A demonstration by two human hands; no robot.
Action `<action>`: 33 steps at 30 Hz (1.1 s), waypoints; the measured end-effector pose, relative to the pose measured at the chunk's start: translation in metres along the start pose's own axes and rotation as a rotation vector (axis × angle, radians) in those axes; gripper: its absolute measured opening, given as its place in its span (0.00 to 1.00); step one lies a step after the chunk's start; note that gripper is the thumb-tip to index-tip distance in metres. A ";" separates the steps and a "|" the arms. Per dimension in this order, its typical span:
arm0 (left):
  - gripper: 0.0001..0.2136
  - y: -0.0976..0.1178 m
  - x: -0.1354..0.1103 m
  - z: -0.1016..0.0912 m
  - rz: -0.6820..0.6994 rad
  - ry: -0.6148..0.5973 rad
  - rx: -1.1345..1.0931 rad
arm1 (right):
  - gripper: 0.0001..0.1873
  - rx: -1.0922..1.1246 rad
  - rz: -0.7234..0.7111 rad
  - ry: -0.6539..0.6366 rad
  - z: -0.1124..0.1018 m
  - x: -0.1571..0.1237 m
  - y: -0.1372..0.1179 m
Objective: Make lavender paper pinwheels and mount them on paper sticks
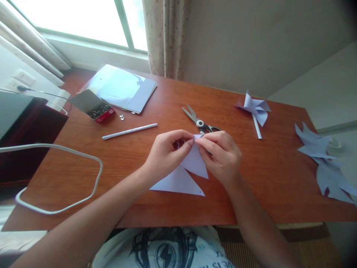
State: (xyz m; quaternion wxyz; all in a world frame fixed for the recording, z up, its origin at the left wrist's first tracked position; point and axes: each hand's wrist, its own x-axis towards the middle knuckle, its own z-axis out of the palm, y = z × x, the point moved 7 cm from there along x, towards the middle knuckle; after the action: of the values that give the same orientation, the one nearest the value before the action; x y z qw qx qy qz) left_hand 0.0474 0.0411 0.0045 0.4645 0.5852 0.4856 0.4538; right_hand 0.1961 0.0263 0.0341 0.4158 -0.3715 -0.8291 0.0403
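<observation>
A white sheet of paper point(178, 182) with cut slits lies in front of me, its pointed flaps spread out and a small dark dot near one corner. My left hand point(170, 150) pinches the far edge of this paper between thumb and fingertips. Right beside it, my right hand point(221, 156) is closed in a pinch at the same paper edge, the two sets of fingertips almost touching. Whether anything small sits between the fingertips cannot be made out. Just beyond the hands lie scissors point(200, 124), blades apart, their handles partly behind my right hand.
A rolled paper stick point(129, 131) lies left, near an open box of small metal pieces point(102, 114) and loose silvery pieces point(122, 117). Behind is a plastic folder point(119, 87). Rightward are a paper pinwheel point(255, 106) and cut papers point(315, 145). A white cable point(97, 175) loops left.
</observation>
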 end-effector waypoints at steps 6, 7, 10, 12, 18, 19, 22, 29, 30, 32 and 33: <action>0.06 0.000 0.000 0.000 0.001 0.001 -0.001 | 0.16 -0.003 -0.002 -0.005 0.000 0.002 -0.001; 0.07 0.000 0.000 0.000 0.000 0.000 -0.002 | 0.16 -0.001 -0.005 -0.004 0.000 0.002 -0.001; 0.07 -0.001 0.000 0.000 -0.006 -0.004 0.002 | 0.15 -0.001 -0.008 -0.012 0.000 0.002 -0.002; 0.07 -0.002 0.000 0.000 -0.011 -0.006 0.002 | 0.15 -0.001 -0.002 -0.017 0.001 0.002 -0.001; 0.07 -0.004 0.002 -0.003 -0.002 0.020 -0.021 | 0.14 0.100 0.096 0.006 0.000 0.005 0.000; 0.07 -0.004 0.002 -0.003 0.001 0.023 -0.018 | 0.13 0.133 0.141 0.010 0.000 0.006 0.001; 0.06 -0.004 0.002 -0.003 -0.006 0.021 -0.021 | 0.10 0.240 0.301 0.024 -0.001 0.006 0.007; 0.05 -0.001 0.002 0.000 -0.010 -0.006 -0.012 | 0.03 0.487 0.562 -0.023 0.010 0.000 0.023; 0.06 0.000 0.002 0.000 -0.008 -0.013 0.003 | 0.02 0.515 0.574 -0.041 0.012 0.000 0.024; 0.06 0.000 0.001 0.001 0.005 -0.023 0.035 | 0.01 0.537 0.567 -0.072 0.015 0.000 0.024; 0.06 0.001 0.001 0.002 0.014 -0.027 0.050 | 0.01 0.533 0.554 -0.086 0.015 0.000 0.023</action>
State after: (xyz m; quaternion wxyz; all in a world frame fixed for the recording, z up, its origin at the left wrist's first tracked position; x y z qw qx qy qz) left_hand 0.0494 0.0420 0.0048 0.4529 0.6060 0.4863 0.4372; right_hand 0.1984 0.0468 0.0155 0.4361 -0.4584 -0.6743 0.3808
